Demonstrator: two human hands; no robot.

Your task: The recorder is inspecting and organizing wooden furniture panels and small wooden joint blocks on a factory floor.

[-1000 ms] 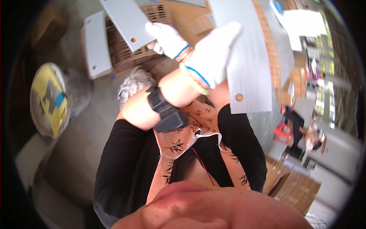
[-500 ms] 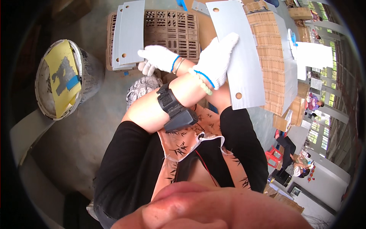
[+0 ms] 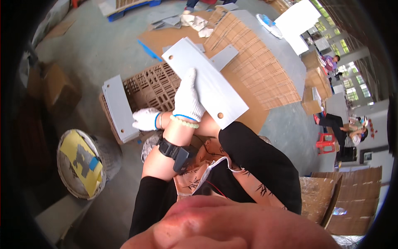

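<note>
My arms are crossed, with the left forearm on top. My left hand (image 3: pixel 188 98), in a white glove, grips the near left edge of a long grey panel (image 3: pixel 209 85). The thumb lies on the panel's face, and the fingers are hidden underneath. Round holes show at two of its corners. Behind its far end peeks the edge of another grey piece. My right hand (image 3: pixel 146 119), also gloved, is beside the right edge of a stack of similar grey panels (image 3: pixel 117 106), fingers loosely bent and apart. I cannot tell whether it touches them.
Under the stack is a brown slatted plastic crate (image 3: pixel 151 87). A bucket (image 3: pixel 74 186) with a yellow-and-grey sheet on top stands at the left. Long rows of stacked brown cardboard (image 3: pixel 257 58) lie at the right. A blue strip (image 3: pixel 149 50) lies beyond the crate. People sit farther off.
The view has turned, so the scene appears tilted. My left hand still holds the panel, which now slants across the crate's right side. My right hand stays by the stack's near right edge.
</note>
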